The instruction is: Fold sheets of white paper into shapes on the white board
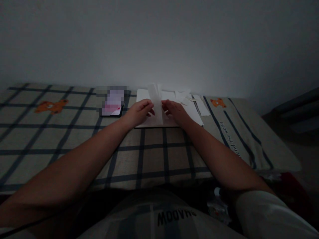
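- i see my left hand [139, 111] and right hand [175, 112] both pinched shut on a thin, stiff-looking white paper strip [156, 101] that stands upright between them, its top folded over.
- the strip stands over a flat white sheet [144, 96] lying at the far edge of the bed, close to the wall.
- more white paper scraps [189, 97], narrow and angular, lie on and just beside that sheet to the right.
- the bed cover [62, 139] is soft woven cloth, beige with dark grid lines and orange bear prints.
- a dark flat phone [112, 106] lies left of the sheet; its screen is blurred out, so i cannot read it.
- the light is dim; my fingertips are hard to make out behind the strip.
- writing on the cover's right side reads partly "the world"; my shirt [171, 217] shows "shadow", upside down.
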Demonstrator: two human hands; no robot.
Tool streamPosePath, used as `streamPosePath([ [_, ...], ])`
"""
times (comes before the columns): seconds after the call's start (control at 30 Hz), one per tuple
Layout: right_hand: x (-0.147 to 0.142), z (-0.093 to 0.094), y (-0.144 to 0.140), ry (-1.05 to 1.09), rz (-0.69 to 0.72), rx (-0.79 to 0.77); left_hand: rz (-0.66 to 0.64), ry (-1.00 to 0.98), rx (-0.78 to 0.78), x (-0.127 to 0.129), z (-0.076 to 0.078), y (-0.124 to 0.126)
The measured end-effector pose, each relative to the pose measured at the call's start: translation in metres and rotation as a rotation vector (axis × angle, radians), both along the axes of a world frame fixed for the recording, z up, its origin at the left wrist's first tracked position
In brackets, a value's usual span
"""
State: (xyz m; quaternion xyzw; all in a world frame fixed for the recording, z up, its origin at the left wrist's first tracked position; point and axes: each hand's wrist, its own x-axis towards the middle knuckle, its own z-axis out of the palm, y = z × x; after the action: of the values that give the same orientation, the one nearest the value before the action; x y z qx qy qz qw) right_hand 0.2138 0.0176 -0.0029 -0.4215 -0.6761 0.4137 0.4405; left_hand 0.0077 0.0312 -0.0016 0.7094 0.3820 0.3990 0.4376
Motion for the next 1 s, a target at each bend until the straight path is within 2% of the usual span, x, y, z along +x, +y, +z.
streamPosePath([
  [0.17, -0.003, 0.003, -0.003, -0.039, 0.077, 0.085, 0.092, 0.081, 0.047, 0.001, 0.004, -0.006],
  [0.33, -0.004, 0.002, -0.005, -0.082, 0.053, 0.087, 0.147, 0.088, 0.089, 0.001, 0.006, -0.009],
  [0.4, -0.004, 0.003, -0.005, -0.069, 0.035, 0.077, 0.196, 0.034, 0.079, 0.001, 0.005, -0.008],
  [0.5, -0.005, 0.005, -0.007, -0.035, -0.002, 0.051, 0.269, -0.115, -0.019, 0.003, 0.005, -0.007],
  [0.6, -0.006, 0.005, -0.007, 0.008, 0.006, -0.008, 0.241, -0.153, -0.105, 0.005, 0.008, -0.01],
  [0.7, -0.007, 0.004, -0.007, 0.032, 0.037, -0.064, 0.207, -0.138, -0.114, 0.007, 0.013, -0.015],
  [0.83, -0.008, 0.006, -0.008, 0.147, 0.01, -0.156, 0.22, -0.155, -0.11, 0.007, 0.018, -0.02],
  [1.0, -0.007, 0.01, -0.007, 0.298, -0.02, -0.2, 0.169, -0.055, -0.157, 0.006, 0.022, -0.024],
])
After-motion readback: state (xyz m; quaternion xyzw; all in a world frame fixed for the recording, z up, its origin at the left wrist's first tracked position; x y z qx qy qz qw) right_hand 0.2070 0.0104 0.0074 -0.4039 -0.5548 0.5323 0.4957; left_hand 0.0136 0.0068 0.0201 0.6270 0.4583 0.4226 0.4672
